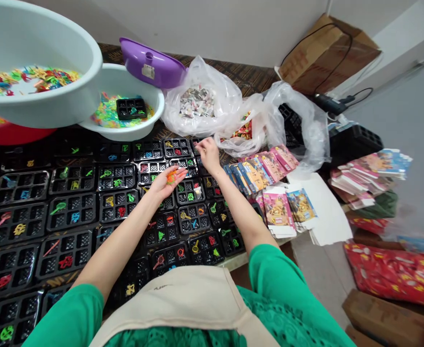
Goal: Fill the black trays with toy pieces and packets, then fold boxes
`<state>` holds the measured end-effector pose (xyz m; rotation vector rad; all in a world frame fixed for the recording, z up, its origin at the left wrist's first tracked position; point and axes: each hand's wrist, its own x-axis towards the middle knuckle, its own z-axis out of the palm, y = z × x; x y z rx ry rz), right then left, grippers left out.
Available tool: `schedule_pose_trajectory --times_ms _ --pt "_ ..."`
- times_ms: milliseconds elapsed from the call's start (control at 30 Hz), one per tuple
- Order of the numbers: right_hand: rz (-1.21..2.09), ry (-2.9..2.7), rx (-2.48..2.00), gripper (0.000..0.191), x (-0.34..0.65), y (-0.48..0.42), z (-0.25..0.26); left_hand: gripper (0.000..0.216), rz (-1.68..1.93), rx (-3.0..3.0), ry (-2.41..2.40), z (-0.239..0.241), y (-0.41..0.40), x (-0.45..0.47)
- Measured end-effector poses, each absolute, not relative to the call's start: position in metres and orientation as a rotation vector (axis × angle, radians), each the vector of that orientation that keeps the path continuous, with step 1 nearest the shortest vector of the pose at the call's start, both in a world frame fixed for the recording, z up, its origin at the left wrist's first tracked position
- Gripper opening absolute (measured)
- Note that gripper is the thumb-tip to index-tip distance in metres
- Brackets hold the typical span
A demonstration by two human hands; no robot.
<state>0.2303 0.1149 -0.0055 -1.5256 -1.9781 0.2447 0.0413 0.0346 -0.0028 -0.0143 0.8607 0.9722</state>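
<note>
My left hand [166,183] is turned palm up above the trays, fingers stretched out, with a few small orange plastic pieces [171,177] lying in it. Farther right, my right hand [208,153] reaches over a tray in the back row, thumb and fingers pinched together. Whatever is between those fingertips is too small to make out. Rows of black compartment trays [72,212] cover the table under both arms. Many hold small coloured plastic pieces, such as a green one [58,207] and a red one [66,262].
A large pale basin [85,96] and a smaller basin [154,120] with coloured pieces stand at the back left. Behind my right hand sit a purple basin [154,65] and an open plastic bag [229,89] of small packets. Printed boxes [279,212] lie on the right.
</note>
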Motion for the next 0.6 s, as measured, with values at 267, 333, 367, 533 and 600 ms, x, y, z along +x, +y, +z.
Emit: schedule_pose_trajectory --times_ms 267,333,367,533,600 --pt "-0.114 -1.979 -2.028 0.026 0.250 0.176 -0.017 0.019 1.019 -0.147 0.941 0.007 0.046 0.028" --pt "-0.008 -1.942 -1.826 0.024 0.229 0.157 -0.013 0.019 1.037 -0.161 0.953 0.006 0.050 0.023" --pt "0.098 -1.944 -1.681 0.023 0.216 0.144 -0.010 0.019 1.037 -0.161 0.953 0.005 0.051 0.021" --pt "0.676 -2.079 -1.169 0.014 0.167 0.079 0.001 0.016 1.114 -0.076 0.901 -0.002 0.051 0.025" --pt "0.742 -2.023 -1.172 0.009 0.163 0.067 0.003 0.016 1.134 -0.037 0.882 -0.004 0.048 0.027"
